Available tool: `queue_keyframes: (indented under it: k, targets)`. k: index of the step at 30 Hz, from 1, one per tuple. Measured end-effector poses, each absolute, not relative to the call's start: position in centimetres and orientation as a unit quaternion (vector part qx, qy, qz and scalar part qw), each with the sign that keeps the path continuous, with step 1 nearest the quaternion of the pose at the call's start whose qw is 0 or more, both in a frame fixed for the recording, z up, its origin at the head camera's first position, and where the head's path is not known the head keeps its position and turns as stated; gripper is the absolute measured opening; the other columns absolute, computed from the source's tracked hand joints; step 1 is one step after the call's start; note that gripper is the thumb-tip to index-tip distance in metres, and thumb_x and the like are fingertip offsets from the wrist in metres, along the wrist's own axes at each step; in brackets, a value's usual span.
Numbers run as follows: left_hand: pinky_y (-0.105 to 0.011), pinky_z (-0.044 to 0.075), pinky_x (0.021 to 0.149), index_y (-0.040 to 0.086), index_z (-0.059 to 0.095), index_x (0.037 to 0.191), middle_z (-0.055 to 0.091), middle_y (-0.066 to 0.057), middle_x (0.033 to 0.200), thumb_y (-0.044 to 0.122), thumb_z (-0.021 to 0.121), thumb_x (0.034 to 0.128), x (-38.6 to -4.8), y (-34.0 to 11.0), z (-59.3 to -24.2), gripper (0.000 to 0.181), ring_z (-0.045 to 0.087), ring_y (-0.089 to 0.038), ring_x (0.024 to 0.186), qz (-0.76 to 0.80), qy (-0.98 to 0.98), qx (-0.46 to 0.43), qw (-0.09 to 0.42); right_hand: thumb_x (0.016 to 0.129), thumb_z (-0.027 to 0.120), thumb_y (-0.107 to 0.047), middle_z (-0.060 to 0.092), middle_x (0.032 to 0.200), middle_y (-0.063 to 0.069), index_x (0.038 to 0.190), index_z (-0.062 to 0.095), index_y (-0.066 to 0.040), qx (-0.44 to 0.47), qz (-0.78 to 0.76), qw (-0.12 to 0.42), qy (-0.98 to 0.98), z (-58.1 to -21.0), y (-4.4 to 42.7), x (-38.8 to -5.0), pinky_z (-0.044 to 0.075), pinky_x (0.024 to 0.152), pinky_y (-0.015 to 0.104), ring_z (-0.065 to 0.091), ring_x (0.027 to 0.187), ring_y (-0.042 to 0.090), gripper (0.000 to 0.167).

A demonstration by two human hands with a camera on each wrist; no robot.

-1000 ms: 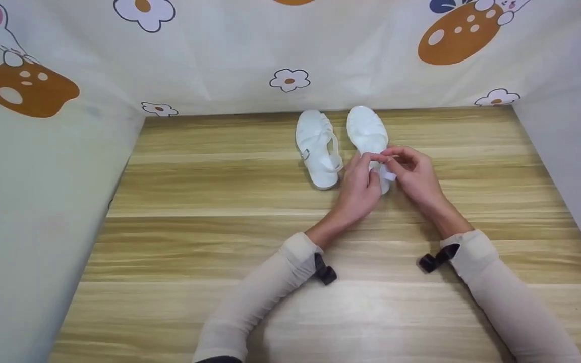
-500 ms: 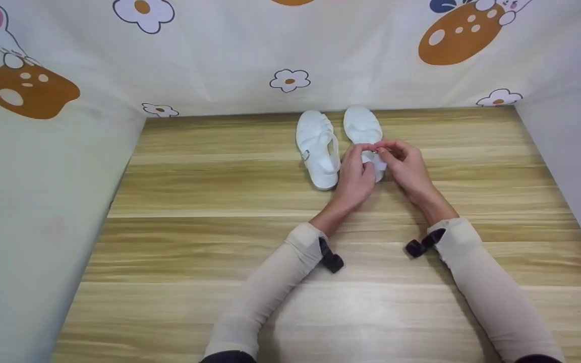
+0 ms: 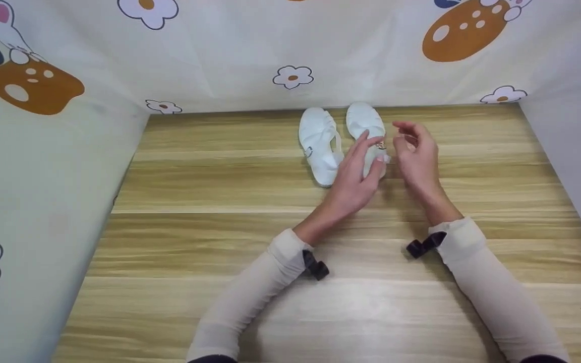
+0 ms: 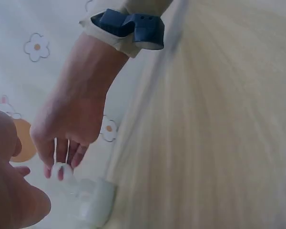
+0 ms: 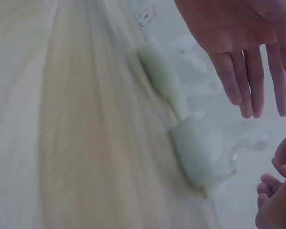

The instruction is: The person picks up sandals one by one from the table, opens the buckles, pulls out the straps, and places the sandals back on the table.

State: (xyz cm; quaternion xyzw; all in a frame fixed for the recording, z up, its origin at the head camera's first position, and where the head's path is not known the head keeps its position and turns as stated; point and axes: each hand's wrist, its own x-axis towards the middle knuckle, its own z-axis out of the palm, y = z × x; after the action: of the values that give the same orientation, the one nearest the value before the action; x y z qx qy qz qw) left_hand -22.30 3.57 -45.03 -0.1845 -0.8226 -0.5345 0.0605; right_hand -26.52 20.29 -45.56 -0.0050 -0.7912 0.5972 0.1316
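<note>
Two white sandals stand side by side, toes toward the patterned cloth. The left sandal (image 3: pixel 315 123) has its buckle and strap in sight. My left hand (image 3: pixel 353 181) is over the heel part of the right sandal (image 3: pixel 363 118), hiding much of it; its fingers look straight in the right wrist view. Whether its thumb touches the strap, I cannot tell. A small buckle (image 3: pixel 381 145) shows at that sandal's side. Just right of it, my right hand (image 3: pixel 418 159) is raised with loosely curved fingers, apart from the sandal and holding nothing.
Wood-patterned flooring (image 3: pixel 210 242) lies under the sandals. Behind them hangs a pale cloth (image 3: pixel 230 50) printed with flowers and fruit. Pale walls rise at left and right. Each sleeve cuff carries a black wrist mount (image 3: pixel 315 266).
Both hands were pinching at the right sandal's strap. They have let go: the right hand has moved right and away, and the left hand's fingers have straightened.
</note>
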Motion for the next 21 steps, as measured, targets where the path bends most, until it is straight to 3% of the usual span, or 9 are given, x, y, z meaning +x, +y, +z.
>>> queue_keyframes:
  k: [4,8,11,17,21]
  targets:
    - [-0.036,0.03,0.134,0.012,0.058,0.149,0.045,-0.009,0.17,0.022,0.056,0.1114,-22.7,1.2,-44.3,0.039,0.039,-0.021,0.161,-0.563,-0.797,-0.186,0.117,0.106,0.059,-0.007,0.067,0.138,0.016,0.137,0.064,0.002,0.043,0.614,0.136,-0.776,-43.9,18.6,-25.3,0.051,0.118,0.038,0.065,0.131,0.027,0.033]
    - [-0.032,0.037,0.129,0.01,0.064,0.142,0.055,-0.009,0.161,0.015,0.06,0.1083,-23.5,-1.2,-44.7,0.034,0.046,-0.019,0.155,-0.566,-0.788,-0.159,0.182,0.106,0.06,-0.005,0.063,0.149,0.022,0.145,0.057,0.005,0.07,0.634,0.064,-0.768,-43.6,16.6,-24.4,0.051,0.119,0.039,0.065,0.139,0.029,0.039]
    - [-0.035,0.038,0.129,0.012,0.066,0.139,0.055,-0.01,0.16,0.013,0.061,0.1065,-24.0,-2.8,-45.5,0.033,0.047,-0.02,0.154,-0.548,-0.802,-0.12,0.204,0.107,0.059,-0.006,0.055,0.158,0.027,0.152,0.051,0.008,0.08,0.63,0.017,-0.772,-44.4,15.2,-24.4,0.047,0.124,0.042,0.057,0.147,0.035,0.047]
    - [-0.043,0.034,0.132,0.012,0.064,0.141,0.051,-0.012,0.162,0.012,0.06,0.1064,-24.8,-5.2,-47.0,0.035,0.045,-0.026,0.156,-0.538,-0.823,-0.051,0.177,0.108,0.058,-0.008,0.043,0.166,0.031,0.16,0.039,0.011,0.099,0.618,-0.03,-0.78,-46.4,12.7,-24.9,0.037,0.131,0.049,0.044,0.157,0.042,0.059]
    - [-0.043,0.043,0.127,0.01,0.06,0.145,0.054,-0.012,0.158,0.014,0.059,0.1085,-25.1,-6.0,-47.7,0.037,0.05,-0.029,0.152,-0.565,-0.815,-0.018,0.123,0.106,0.059,-0.006,0.046,0.165,0.03,0.16,0.039,0.01,0.09,0.643,-0.052,-0.759,-47.3,11.4,-25.6,0.037,0.13,0.049,0.043,0.157,0.039,0.059]
